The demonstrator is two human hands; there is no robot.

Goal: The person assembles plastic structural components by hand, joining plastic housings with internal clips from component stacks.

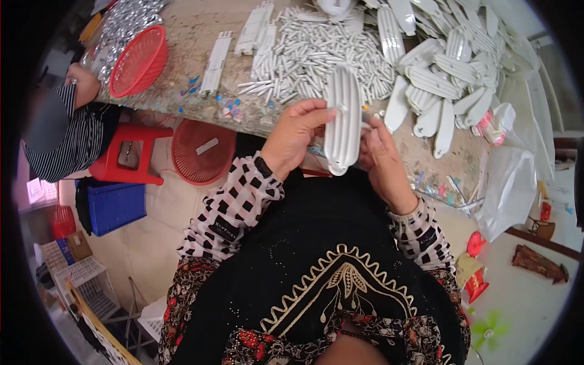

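Observation:
Upright in front of me is a long white plastic piece with rounded ends and lengthwise ridges point(342, 131). My left hand point(295, 137) pinches its left edge, with the thumb on the ridged face and the fingers behind. At its right edge my right hand point(384, 163) is closed, and a small white stick point(366, 125) shows at the fingertips; most of it is hidden. Just beyond the held piece lies a heap of short white plastic sticks point(322, 52). More long white pieces point(432, 82) are piled to the right of it.
The worktable point(255, 115) carries flat white strips point(216, 64), a red basket point(139, 61) and shiny silvery pieces point(125, 30). Another person point(61, 121) sits at the left. A red stool point(131, 152), red tub point(202, 152) and blue crate point(115, 204) stand below.

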